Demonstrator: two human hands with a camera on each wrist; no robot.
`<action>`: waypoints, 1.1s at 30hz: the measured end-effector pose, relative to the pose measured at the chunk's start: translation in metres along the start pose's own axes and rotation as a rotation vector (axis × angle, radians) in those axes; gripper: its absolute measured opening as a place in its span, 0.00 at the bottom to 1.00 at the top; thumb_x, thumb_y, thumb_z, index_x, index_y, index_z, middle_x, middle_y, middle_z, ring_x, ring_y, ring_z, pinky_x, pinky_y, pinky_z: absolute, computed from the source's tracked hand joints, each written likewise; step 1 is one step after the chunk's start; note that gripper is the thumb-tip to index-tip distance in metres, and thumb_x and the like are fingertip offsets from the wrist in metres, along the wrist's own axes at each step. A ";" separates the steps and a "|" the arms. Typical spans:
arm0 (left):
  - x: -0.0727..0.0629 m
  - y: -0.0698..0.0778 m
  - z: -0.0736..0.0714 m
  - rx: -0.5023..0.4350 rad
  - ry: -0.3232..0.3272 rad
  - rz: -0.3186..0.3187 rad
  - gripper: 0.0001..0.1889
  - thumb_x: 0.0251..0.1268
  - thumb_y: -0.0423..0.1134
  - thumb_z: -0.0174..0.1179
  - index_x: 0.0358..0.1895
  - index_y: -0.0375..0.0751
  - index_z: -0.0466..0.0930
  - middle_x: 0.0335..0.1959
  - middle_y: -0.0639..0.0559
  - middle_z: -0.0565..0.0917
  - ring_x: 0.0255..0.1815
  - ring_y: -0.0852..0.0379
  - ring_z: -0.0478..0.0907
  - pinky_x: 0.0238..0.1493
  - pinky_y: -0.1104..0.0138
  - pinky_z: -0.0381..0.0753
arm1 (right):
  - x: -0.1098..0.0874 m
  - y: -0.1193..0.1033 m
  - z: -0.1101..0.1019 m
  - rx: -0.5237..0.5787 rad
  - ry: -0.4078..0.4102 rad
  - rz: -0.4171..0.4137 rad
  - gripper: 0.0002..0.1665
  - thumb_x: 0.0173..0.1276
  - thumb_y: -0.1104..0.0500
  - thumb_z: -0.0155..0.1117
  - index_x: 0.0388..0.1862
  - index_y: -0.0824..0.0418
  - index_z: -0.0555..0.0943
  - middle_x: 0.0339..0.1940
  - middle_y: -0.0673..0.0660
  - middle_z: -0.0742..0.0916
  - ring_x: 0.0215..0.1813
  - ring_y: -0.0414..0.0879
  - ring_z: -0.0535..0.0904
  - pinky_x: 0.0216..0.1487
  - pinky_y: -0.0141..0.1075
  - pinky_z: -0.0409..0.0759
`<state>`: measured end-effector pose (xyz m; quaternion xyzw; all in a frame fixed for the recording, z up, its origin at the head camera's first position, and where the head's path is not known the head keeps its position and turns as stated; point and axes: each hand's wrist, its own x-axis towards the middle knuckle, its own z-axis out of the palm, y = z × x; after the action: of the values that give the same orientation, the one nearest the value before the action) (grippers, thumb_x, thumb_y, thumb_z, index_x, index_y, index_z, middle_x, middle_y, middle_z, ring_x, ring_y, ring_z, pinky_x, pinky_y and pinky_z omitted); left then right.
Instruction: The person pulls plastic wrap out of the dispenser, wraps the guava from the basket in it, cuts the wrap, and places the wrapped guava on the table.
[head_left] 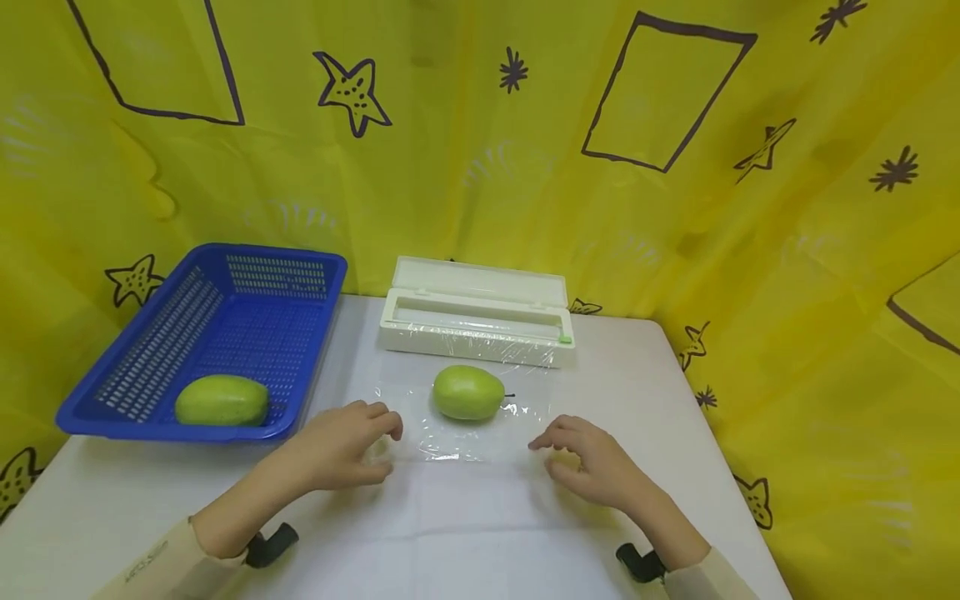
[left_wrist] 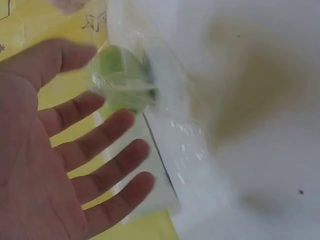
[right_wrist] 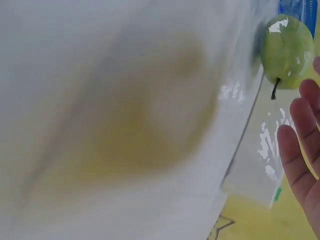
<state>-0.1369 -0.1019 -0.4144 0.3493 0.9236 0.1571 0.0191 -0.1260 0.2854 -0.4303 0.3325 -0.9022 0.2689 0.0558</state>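
Note:
A green pear with a dark stem lies near the middle of the white table. Clear cling film runs from the white dispenser box down to the table around the pear; its glare also crosses the pear in the right wrist view. To the left, my left hand hovers by the film's near left side, thumb and fingers apart. Its fingers look spread in the left wrist view, fingertips right at the film. My right hand is at the near right side, fingers loosely bent, nothing visible between them.
On the left stands a blue plastic basket holding another green fruit. The dispenser's lid is raised at the back, near a yellow patterned curtain that hangs behind and to the right of the table.

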 end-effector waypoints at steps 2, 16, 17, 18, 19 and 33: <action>0.004 0.002 0.000 -0.001 -0.045 0.001 0.17 0.53 0.51 0.68 0.45 0.53 0.79 0.36 0.59 0.80 0.32 0.62 0.72 0.25 0.67 0.71 | 0.016 0.002 0.001 0.004 0.008 0.011 0.12 0.65 0.59 0.67 0.48 0.52 0.86 0.46 0.42 0.85 0.47 0.42 0.81 0.48 0.40 0.82; 0.030 0.033 0.028 -0.002 -0.118 0.104 0.21 0.53 0.58 0.70 0.47 0.53 0.84 0.39 0.59 0.82 0.37 0.58 0.79 0.32 0.65 0.79 | 0.116 0.002 0.031 -0.063 -0.164 0.073 0.34 0.67 0.49 0.68 0.71 0.50 0.73 0.69 0.57 0.77 0.70 0.55 0.71 0.70 0.53 0.69; 0.029 0.036 0.032 0.003 -0.123 0.128 0.20 0.53 0.59 0.70 0.46 0.53 0.84 0.38 0.60 0.82 0.37 0.59 0.78 0.32 0.65 0.79 | 0.117 0.001 0.032 -0.051 -0.173 0.069 0.34 0.65 0.50 0.69 0.70 0.50 0.74 0.68 0.57 0.78 0.69 0.54 0.72 0.70 0.52 0.69; 0.027 0.038 0.036 0.004 -0.131 0.144 0.19 0.54 0.59 0.70 0.45 0.54 0.84 0.38 0.61 0.81 0.37 0.60 0.78 0.32 0.66 0.79 | 0.116 0.000 0.032 -0.033 -0.175 0.059 0.33 0.64 0.52 0.70 0.68 0.51 0.75 0.67 0.56 0.79 0.69 0.54 0.72 0.70 0.51 0.69; 0.025 0.042 0.041 0.006 -0.136 0.161 0.19 0.54 0.58 0.70 0.45 0.55 0.84 0.38 0.61 0.81 0.38 0.61 0.77 0.33 0.66 0.78 | 0.113 -0.002 0.032 -0.013 -0.173 0.046 0.31 0.63 0.54 0.71 0.66 0.51 0.77 0.66 0.55 0.79 0.68 0.53 0.73 0.70 0.50 0.70; 0.011 0.048 0.037 -0.038 0.017 0.189 0.10 0.61 0.51 0.68 0.43 0.55 0.85 0.44 0.60 0.83 0.46 0.58 0.76 0.42 0.66 0.80 | 0.024 0.003 0.038 0.076 -0.012 0.251 0.14 0.62 0.64 0.67 0.46 0.54 0.84 0.37 0.45 0.82 0.39 0.40 0.76 0.40 0.34 0.79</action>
<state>-0.1092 -0.0502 -0.4343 0.4329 0.8835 0.1788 0.0030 -0.1437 0.2538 -0.4577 0.2203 -0.9263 0.3057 0.0036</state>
